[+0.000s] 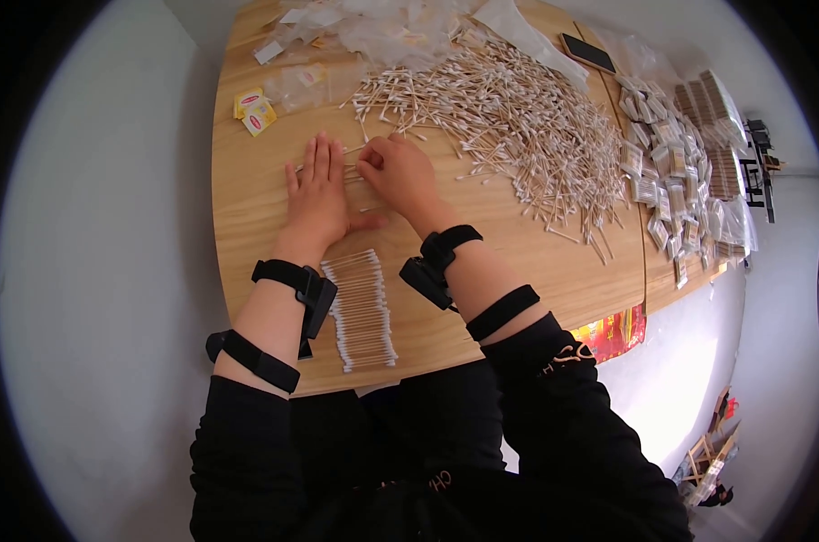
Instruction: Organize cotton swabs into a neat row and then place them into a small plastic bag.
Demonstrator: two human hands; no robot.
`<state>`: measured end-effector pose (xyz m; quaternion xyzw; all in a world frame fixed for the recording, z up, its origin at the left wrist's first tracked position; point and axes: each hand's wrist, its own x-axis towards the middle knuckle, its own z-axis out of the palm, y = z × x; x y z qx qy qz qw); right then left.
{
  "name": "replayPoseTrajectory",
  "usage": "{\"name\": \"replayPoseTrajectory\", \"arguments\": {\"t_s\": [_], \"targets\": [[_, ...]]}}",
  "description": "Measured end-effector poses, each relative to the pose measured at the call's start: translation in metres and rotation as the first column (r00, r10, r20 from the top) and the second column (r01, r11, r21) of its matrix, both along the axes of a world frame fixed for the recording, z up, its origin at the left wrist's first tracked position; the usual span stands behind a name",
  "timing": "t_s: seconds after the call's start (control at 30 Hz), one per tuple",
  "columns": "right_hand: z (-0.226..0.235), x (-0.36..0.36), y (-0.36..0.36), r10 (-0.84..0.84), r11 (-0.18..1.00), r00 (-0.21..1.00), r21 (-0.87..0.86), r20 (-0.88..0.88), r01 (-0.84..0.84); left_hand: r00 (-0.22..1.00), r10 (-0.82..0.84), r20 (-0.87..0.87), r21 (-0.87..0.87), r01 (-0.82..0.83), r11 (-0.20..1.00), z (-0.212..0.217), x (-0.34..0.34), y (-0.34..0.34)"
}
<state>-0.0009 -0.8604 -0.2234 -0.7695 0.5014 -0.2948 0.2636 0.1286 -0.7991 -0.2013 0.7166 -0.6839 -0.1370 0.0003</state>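
Near the left edge of the wooden table, toward the far corner, lie a few small yellow and red packets. Just right of them the left hand rests palm down on the wood, fingers straight and held close together, thumb out to the right; its fingertips cover a few cotton swabs lying on the table. The right hand sits just beside it, knuckles up and fingers curled down onto the same swabs; whether it actually pinches any cannot be told from here. Both wrists wear black straps with small black devices.

Close to the near edge, between the two forearms, a neat row of cotton swabs lies side by side, aligned crosswise.

Beyond and to the right of the hands, a big loose heap of cotton swabs spreads over the middle of the table. At the far edge are crumpled clear plastic bags. Further right a phone lies near the far right corner, and along the right edge small filled clear packets are piled.
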Motion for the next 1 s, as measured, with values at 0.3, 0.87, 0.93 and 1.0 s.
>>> {"name": "replayPoseTrajectory", "arguments": {"t_s": [0.3, 0.87, 0.93, 1.0], "targets": [[-0.008, -0.008, 0.002, 0.077, 0.997, 0.997, -0.027, 0.016, -0.076, 0.998, -0.055, 0.043, 0.002, 0.055, 0.999, 0.0, -0.001, 0.013], [-0.002, -0.017, 0.021, 0.013, 1.0, 0.968, -0.011, 0.251, -0.01, 0.989, 0.057, -0.135, -0.153, -0.077, 0.985, -0.008, 0.006, 0.05], [0.002, -0.027, 0.027, 0.007, 0.989, 0.987, -0.149, 0.16, 0.017, 0.994, 0.002, -0.113, -0.145, -0.018, 0.989, -0.006, 0.008, 0.054], [0.002, -0.04, 0.034, -0.007, 0.956, 0.998, -0.292, 0.067, 0.026, 0.992, -0.011, -0.129, -0.136, -0.007, 0.991, -0.003, 0.004, 0.052]]}}
